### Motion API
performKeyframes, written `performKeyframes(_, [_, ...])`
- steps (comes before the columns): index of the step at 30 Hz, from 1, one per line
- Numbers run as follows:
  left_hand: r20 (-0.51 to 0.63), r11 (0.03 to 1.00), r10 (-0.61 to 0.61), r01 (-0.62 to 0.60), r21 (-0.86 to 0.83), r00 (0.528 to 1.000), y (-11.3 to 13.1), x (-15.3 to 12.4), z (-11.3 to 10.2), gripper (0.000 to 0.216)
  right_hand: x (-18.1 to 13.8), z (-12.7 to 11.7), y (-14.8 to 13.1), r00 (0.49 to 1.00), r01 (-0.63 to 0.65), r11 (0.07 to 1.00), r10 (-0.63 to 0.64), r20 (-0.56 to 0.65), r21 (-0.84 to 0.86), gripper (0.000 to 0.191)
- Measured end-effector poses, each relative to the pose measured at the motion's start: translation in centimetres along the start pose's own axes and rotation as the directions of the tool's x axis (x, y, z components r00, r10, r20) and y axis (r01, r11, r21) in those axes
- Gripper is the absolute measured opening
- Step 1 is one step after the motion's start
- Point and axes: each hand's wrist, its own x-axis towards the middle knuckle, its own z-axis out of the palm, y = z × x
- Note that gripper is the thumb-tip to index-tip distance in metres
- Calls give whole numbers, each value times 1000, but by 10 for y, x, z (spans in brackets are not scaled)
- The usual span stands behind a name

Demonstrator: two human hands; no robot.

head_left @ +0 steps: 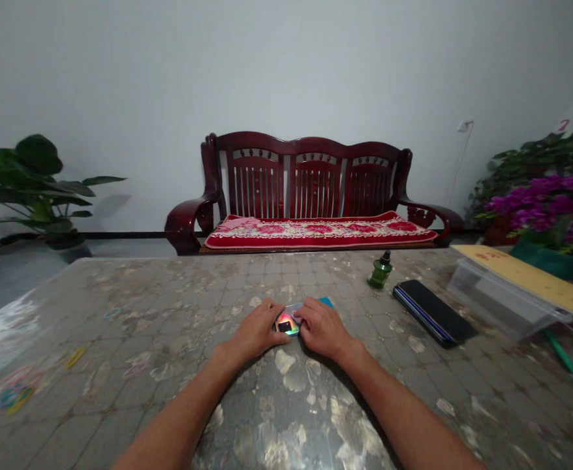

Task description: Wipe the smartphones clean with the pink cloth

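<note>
Between my hands a small, flat, shiny piece [286,322] with a rainbow sheen and a dark patch lies at the table's middle; its exact kind is not clear. My left hand [257,328] grips its left side, thumb at the near edge and fingers at the far edge. Curled fingers of my right hand [324,328] press on its right part and hide much of it. A blue corner [326,302] shows just beyond the right hand; whether it belongs to the same piece, I cannot tell.
The patterned tabletop [286,418] carries a green bottle [380,270], a black wallet-like case [433,313] and a clear plastic box [492,300] on the right. Coloured bands [17,395] lie at the left. A wooden sofa [310,176] stands behind.
</note>
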Motion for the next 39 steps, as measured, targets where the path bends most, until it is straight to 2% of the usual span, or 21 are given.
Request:
performKeyframes(4, [0,1000,-2,2,4,1000,-2,0,1,43,2,-4,14,974,-225,973,224,-31,-54,24])
performKeyframes(6, [2,1000,-7,7,10,1000,-2,1,1,44,2,-7,19,955,-296,952,294,-39,-75,24])
performKeyframes(8, [5,1000,-15,15,17,1000,-1,1,0,44,0,-8,18,957,-289,954,288,-24,-72,24])
performKeyframes(12, [7,1000,-12,12,21,1000,1,0,-1,43,-4,-8,5,991,-122,992,123,48,-23,23])
performKeyframes(14, [8,1000,-10,10,22,1000,1,0,-1,43,-5,-8,-1,994,-88,996,89,66,-8,24])
performKeyframes(17, [14,1000,-21,20,16,1000,1,0,-1,46,-4,-11,2,982,-182,983,182,51,-16,23])
performKeyframes(20, [20,1000,-23,22,4,1000,1,0,-1,48,-2,-16,12,945,-324,944,326,29,-59,22])
performKeyframes(23, [17,1000,-18,18,3,1000,0,0,-1,48,-1,-18,15,916,-395,912,401,33,-110,21])
performKeyframes(25, [14,1000,-19,19,2,1000,0,0,-1,47,-1,-16,10,921,-380,916,388,44,-128,22])
performKeyframes(31, [22,1000,-24,25,-3,999,3,-1,-4,42,-5,-14,-15,972,-210,976,214,96,-58,20])
performKeyframes(34, [28,1000,-23,23,-5,999,4,-1,-5,43,-5,-16,-7,961,-263,963,268,74,-62,20])
performKeyframes(39, [18,1000,-18,18,-9,1000,3,-1,-4,42,-3,-18,9,914,-400,910,405,32,-106,18])
